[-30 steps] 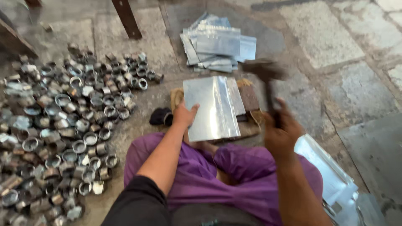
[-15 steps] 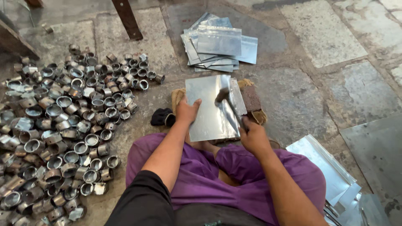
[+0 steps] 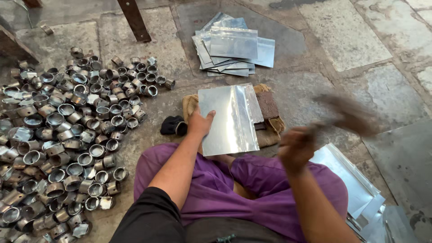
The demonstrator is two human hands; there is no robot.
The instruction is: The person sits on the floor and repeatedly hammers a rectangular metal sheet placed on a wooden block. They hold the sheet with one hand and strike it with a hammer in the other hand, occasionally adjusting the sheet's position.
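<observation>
I sit on a stone floor in purple trousers. My left hand point(image 3: 200, 122) presses flat on the left edge of a shiny rectangular metal sheet point(image 3: 229, 119), which lies on a padded cloth block point(image 3: 270, 128). My right hand point(image 3: 297, 146) is raised to the right of the sheet, gripping the handle of a mallet point(image 3: 351, 114) that is motion-blurred, its head up and off to the right. A rusty brown plate point(image 3: 267, 104) sits beside the sheet's right edge.
A large heap of short metal rings point(image 3: 63, 135) covers the floor on the left. A stack of flat metal sheets point(image 3: 231, 45) lies ahead. More sheets point(image 3: 355, 184) lie by my right knee. A dark cloth lump point(image 3: 173, 126) rests near my left wrist. A wooden leg point(image 3: 134, 20) stands at the top.
My right hand swung the mallet down onto the sheet's right side, then lifted it up and out to the right. My left hand stayed on the sheet.
</observation>
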